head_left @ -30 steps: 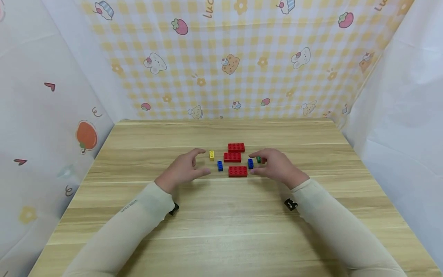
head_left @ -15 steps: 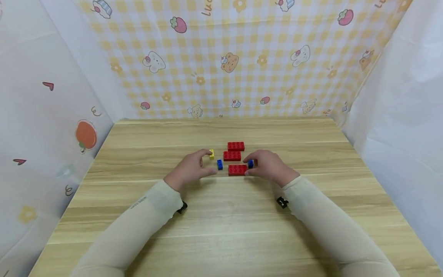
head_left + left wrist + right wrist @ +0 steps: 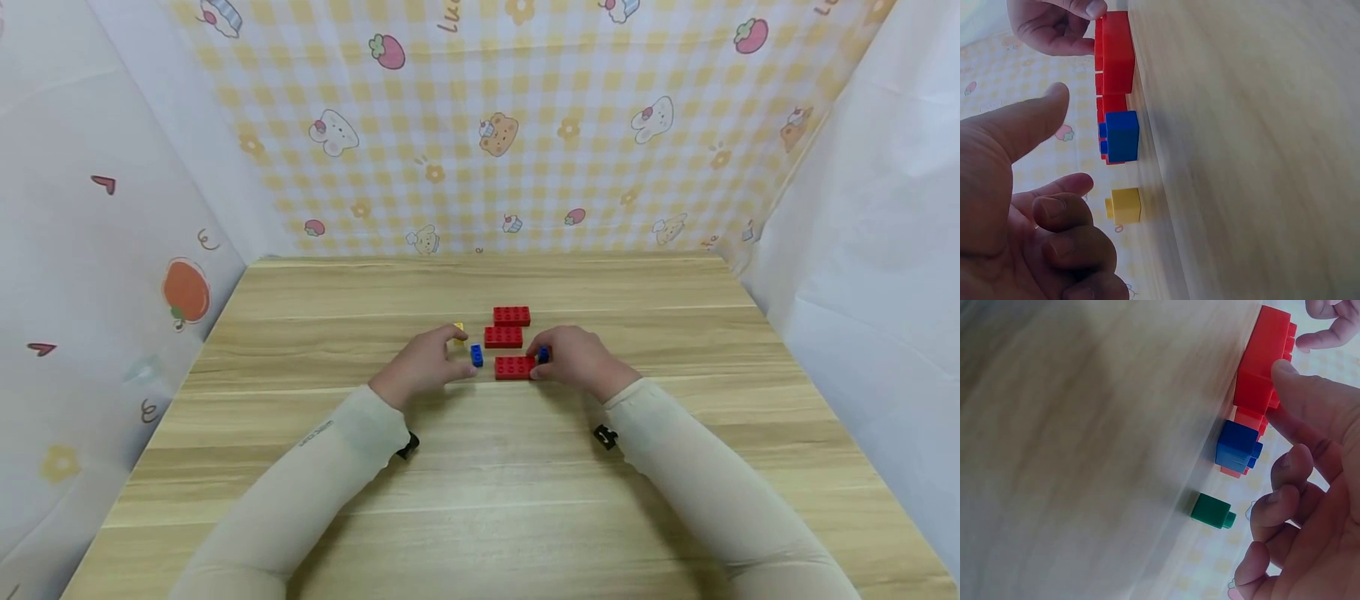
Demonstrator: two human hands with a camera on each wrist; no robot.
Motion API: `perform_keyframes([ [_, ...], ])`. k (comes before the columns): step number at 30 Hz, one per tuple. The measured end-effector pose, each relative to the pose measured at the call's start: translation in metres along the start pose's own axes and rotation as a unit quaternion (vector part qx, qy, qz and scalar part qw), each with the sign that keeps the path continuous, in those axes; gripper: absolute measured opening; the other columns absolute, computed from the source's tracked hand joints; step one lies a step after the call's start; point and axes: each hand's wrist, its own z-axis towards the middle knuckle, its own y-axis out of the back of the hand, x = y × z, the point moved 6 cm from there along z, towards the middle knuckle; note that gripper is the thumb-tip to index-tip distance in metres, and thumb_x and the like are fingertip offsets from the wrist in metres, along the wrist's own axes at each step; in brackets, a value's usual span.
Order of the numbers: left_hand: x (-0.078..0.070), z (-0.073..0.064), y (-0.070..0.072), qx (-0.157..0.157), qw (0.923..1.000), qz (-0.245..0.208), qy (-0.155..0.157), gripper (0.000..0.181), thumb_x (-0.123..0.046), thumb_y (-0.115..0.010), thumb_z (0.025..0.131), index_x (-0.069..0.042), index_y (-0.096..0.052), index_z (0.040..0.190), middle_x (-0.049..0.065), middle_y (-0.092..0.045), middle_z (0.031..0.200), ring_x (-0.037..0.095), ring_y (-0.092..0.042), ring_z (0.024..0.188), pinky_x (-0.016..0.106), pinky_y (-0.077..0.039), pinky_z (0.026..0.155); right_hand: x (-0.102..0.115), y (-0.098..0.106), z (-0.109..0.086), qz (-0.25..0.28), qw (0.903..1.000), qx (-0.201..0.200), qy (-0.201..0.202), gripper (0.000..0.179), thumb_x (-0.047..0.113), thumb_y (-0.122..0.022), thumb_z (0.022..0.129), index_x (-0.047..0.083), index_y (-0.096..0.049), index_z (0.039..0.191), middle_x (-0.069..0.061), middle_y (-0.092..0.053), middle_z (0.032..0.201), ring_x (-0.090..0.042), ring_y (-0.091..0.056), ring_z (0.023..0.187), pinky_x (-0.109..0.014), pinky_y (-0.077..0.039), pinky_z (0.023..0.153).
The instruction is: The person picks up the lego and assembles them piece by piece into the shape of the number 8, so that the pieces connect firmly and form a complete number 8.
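My left hand (image 3: 425, 364) hovers beside the left blue brick (image 3: 476, 356), its thumb and index finger spread apart with nothing held between them. Behind its index fingertip shows part of a yellow brick (image 3: 459, 332); the left wrist view has this yellow brick (image 3: 1126, 206) in full. With thumb and index finger, my right hand (image 3: 573, 358) pinches the right end of the nearest red brick (image 3: 513, 368), which sits on the table. A second blue brick (image 3: 1236, 445) lies just past that end, partly covered by the right hand in the head view.
Two more red bricks, the middle one (image 3: 503, 337) and the far one (image 3: 512, 317), lie behind the near one. A green brick (image 3: 1211, 510) shows in the right wrist view, hidden by the hand from above. Patterned cloth (image 3: 420, 108) rises behind the wooden table (image 3: 487, 500).
Both hands have moved inward. The right hand has come left onto the near red brick's end, covering the green brick; the left has come right toward the blue brick, partly covering the yellow one.
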Motion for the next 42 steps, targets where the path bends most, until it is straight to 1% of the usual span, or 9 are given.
perform_keyframes([
  [4, -0.003, 0.003, -0.002, 0.004, 0.9998, -0.004, 0.017, 0.061, -0.038, -0.073, 0.085, -0.017, -0.05, 0.137, 0.003, -0.058, 0.082, 0.019, -0.053, 0.071, 0.036, -0.046, 0.068, 0.0, 0.0, 0.001, -0.008, 1.0, -0.001, 0.001, 0.026, 0.029, -0.079, 0.081, 0.022, -0.072, 0.105, 0.004, -0.068, 0.094, -0.014, -0.058, 0.081, -0.039, -0.048, 0.075],
  [7, -0.005, 0.006, -0.004, 0.001, 0.9996, 0.002, 0.026, 0.057, -0.036, -0.072, 0.086, -0.017, -0.051, 0.135, 0.004, -0.063, 0.102, 0.02, -0.056, 0.084, 0.038, -0.047, 0.078, 0.0, -0.001, 0.001, -0.016, 0.9999, 0.0, 0.001, 0.025, 0.03, -0.079, 0.081, 0.023, -0.072, 0.104, 0.004, -0.069, 0.095, -0.014, -0.059, 0.082, -0.041, -0.048, 0.076],
  [11, -0.007, 0.01, -0.006, -0.009, 0.9993, 0.012, 0.035, 0.051, -0.032, -0.071, 0.088, -0.016, -0.053, 0.132, 0.006, -0.055, 0.13, 0.024, -0.054, 0.109, 0.045, -0.044, 0.093, 0.0, -0.002, 0.001, -0.027, 0.9996, 0.003, -0.003, 0.023, 0.032, -0.079, 0.081, 0.025, -0.071, 0.102, 0.006, -0.067, 0.094, -0.015, -0.058, 0.084, -0.044, -0.047, 0.078],
  [14, -0.008, 0.013, -0.007, -0.011, 0.999, 0.014, 0.042, 0.048, -0.029, -0.071, 0.088, -0.016, -0.054, 0.131, 0.005, -0.056, 0.127, 0.025, -0.053, 0.109, 0.045, -0.044, 0.094, 0.001, -0.003, 0.002, -0.032, 0.9995, 0.003, -0.002, 0.02, 0.032, -0.078, 0.082, 0.026, -0.07, 0.099, 0.007, -0.066, 0.091, -0.015, -0.058, 0.084, -0.045, -0.047, 0.076],
  [18, -0.008, 0.016, -0.01, -0.007, 0.9987, 0.018, 0.048, 0.043, -0.027, -0.072, 0.088, -0.016, -0.055, 0.126, 0.003, -0.06, 0.11, 0.024, -0.055, 0.092, 0.04, -0.046, 0.083, 0.002, -0.003, 0.001, -0.032, 0.9995, 0.002, 0.002, 0.019, 0.032, -0.078, 0.082, 0.026, -0.069, 0.097, 0.008, -0.065, 0.09, -0.015, -0.058, 0.083, -0.044, -0.047, 0.075],
  [24, -0.01, 0.019, -0.012, -0.003, 0.9985, 0.024, 0.05, 0.04, -0.025, -0.072, 0.088, -0.016, -0.056, 0.123, 0.002, -0.06, 0.1, 0.022, -0.054, 0.085, 0.037, -0.046, 0.075, 0.002, -0.003, 0.001, -0.026, 0.9997, 0.002, -0.001, 0.018, 0.031, -0.079, 0.081, 0.026, -0.069, 0.095, 0.007, -0.064, 0.089, -0.016, -0.057, 0.082, -0.041, -0.047, 0.075],
  [29, -0.012, 0.019, -0.013, 0.001, 0.9984, 0.023, 0.051, 0.034, -0.023, -0.071, 0.089, -0.016, -0.057, 0.119, 0.006, -0.058, 0.086, 0.022, -0.051, 0.072, 0.035, -0.044, 0.063, 0.002, -0.003, 0.001, -0.026, 0.9997, 0.005, -0.004, 0.018, 0.031, -0.079, 0.082, 0.026, -0.068, 0.095, 0.007, -0.064, 0.09, -0.016, -0.057, 0.082, -0.041, -0.047, 0.075],
  [35, -0.014, 0.021, -0.015, -0.002, 0.9985, 0.033, 0.044, 0.026, -0.021, -0.07, 0.09, -0.016, -0.059, 0.113, 0.005, -0.057, 0.082, 0.02, -0.049, 0.068, 0.032, -0.041, 0.058, 0.001, -0.002, 0.001, -0.026, 0.9997, 0.003, -0.001, 0.017, 0.031, -0.078, 0.082, 0.026, -0.068, 0.094, 0.007, -0.063, 0.089, -0.016, -0.057, 0.082, -0.041, -0.047, 0.075],
  [42, -0.013, 0.022, -0.015, -0.009, 0.9983, 0.039, 0.041, 0.024, -0.022, -0.069, 0.09, -0.017, -0.059, 0.112, 0.004, -0.058, 0.085, 0.021, -0.05, 0.07, 0.032, -0.042, 0.06, 0.001, -0.003, 0.001, -0.03, 0.9996, 0.004, 0.001, 0.017, 0.032, -0.078, 0.082, 0.026, -0.068, 0.094, 0.007, -0.064, 0.089, -0.016, -0.057, 0.082, -0.041, -0.047, 0.075],
])
